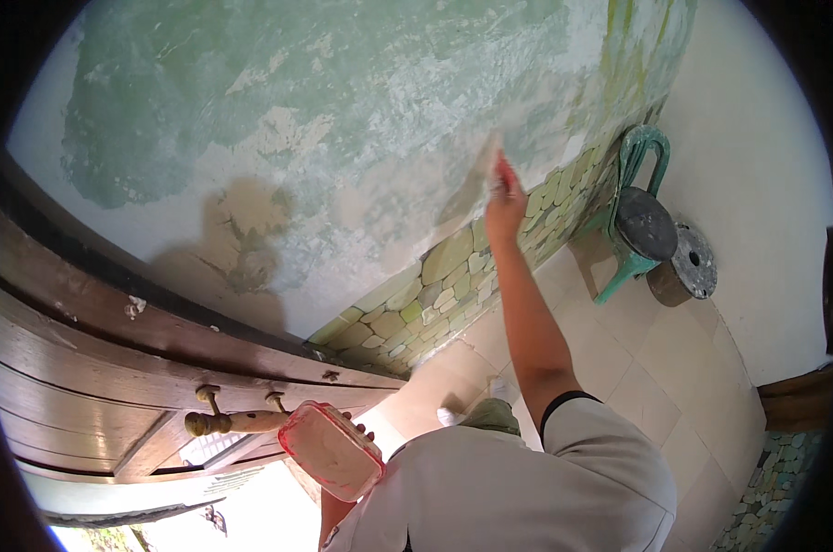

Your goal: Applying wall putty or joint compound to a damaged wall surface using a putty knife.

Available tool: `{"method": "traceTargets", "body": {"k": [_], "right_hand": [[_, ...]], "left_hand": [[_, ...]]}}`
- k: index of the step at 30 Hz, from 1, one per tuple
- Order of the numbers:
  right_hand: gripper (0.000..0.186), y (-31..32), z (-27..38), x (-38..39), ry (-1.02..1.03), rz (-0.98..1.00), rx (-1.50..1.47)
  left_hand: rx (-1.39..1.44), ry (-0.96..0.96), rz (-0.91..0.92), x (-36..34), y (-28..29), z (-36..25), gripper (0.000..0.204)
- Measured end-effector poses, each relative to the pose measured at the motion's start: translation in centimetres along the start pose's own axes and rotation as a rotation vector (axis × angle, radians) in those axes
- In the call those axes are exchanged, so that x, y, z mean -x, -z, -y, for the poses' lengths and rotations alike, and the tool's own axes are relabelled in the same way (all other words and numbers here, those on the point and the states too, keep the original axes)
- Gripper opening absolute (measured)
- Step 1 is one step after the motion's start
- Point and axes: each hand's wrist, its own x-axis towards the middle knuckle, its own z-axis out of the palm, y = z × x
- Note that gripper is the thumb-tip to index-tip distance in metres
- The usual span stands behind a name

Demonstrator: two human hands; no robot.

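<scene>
My left hand [361, 429] is closed around a rectangular plastic tub [330, 453], its fingertips showing past the far edge. Red smears mark the tub's rim, and a pale cream paste lies inside. My right arm reaches out to the wall [361, 138], which is patchy green and white. In the right hand [505, 210] is a red-handled tool [503, 171], pointing up at the plaster. Motion blurs the tool's pale tip, so its exact kind and whether it touches the wall cannot be made out.
Green stone cladding [435, 285] runs along the wall's base. A green plastic chair [639, 202] with a dark round object [646, 224] on it stands in the corner, beside a grey speckled cylinder [693, 262]. At left is a brown wooden door [94, 368] with a long handle [237, 422].
</scene>
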Motion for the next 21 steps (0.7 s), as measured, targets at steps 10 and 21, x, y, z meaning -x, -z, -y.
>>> {"method": "traceTargets", "body": {"k": [10,21], "right_hand": [[0.041,-5.7,8.8,19.2,0.103,0.836,0.019],[0.030,6.7,-5.8,-14.6,0.081,-0.052,0.077]], "left_hand": [[0.182,0.175,0.181,-3.5,-5.1,2.8,0.075],[0.053,0.107,0.018,-5.4,-4.3,7.7,0.070]]}}
